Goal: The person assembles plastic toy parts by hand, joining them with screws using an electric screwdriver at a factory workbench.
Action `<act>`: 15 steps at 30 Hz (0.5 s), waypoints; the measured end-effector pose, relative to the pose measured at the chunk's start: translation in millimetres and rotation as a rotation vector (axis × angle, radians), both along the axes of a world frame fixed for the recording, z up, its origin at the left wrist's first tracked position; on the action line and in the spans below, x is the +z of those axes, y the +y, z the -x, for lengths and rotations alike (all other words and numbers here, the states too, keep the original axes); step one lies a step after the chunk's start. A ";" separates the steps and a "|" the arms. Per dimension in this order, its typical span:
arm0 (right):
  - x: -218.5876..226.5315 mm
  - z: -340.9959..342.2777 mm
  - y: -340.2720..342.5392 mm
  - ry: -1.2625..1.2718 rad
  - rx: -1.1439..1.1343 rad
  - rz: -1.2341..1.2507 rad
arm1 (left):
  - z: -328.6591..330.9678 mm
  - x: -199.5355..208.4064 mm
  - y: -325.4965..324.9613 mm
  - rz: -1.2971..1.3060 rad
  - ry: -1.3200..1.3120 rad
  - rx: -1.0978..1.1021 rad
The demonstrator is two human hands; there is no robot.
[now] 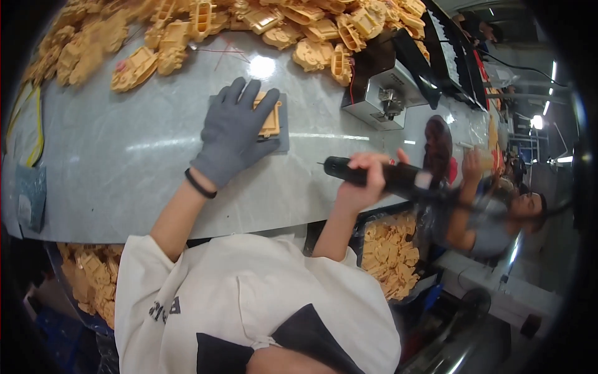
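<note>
My left hand (235, 132), in a grey glove, lies with fingers stretched over a yellow plastic housing (270, 123). Only the right side of that housing shows past the fingers. It rests on a flat dark grey pad (283, 128) on the table. My bare right hand (366, 181) is wrapped round a black electric screwdriver (398, 179). The tool is held level above the table, its thin bit pointing left toward the pad, apart from the housing.
A heap of yellow plastic housings (311, 31) covers the table's far side. A metal screw feeder box (389, 93) stands far right. Boxes of yellow parts (389, 255) flank me below the table edge. Another person (492, 215) works at the right. A blue-green packet (31, 196) lies far left.
</note>
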State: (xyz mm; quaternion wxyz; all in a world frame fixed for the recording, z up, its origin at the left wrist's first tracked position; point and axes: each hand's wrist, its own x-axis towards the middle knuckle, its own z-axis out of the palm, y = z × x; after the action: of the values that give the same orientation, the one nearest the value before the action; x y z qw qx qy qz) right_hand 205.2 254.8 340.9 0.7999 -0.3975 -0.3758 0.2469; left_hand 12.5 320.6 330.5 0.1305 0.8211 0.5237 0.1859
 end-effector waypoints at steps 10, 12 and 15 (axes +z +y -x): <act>9.0 -24.9 -4.4 0.030 0.000 -0.066 | 33.6 -34.2 -27.0 0.036 -0.340 0.083; 1.9 -10.7 -1.8 0.001 0.047 -0.007 | 30.4 -27.6 -21.1 -0.005 -0.355 0.117; -10.1 3.0 -3.6 -0.158 0.029 0.074 | 23.7 -7.7 -47.4 0.024 -1.092 0.259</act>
State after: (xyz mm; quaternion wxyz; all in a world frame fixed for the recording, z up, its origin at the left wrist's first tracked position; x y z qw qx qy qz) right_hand 202.2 251.1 330.9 0.7489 -0.4394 -0.4341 0.2402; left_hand -11.1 273.2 322.9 0.3682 0.5331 0.4785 0.5927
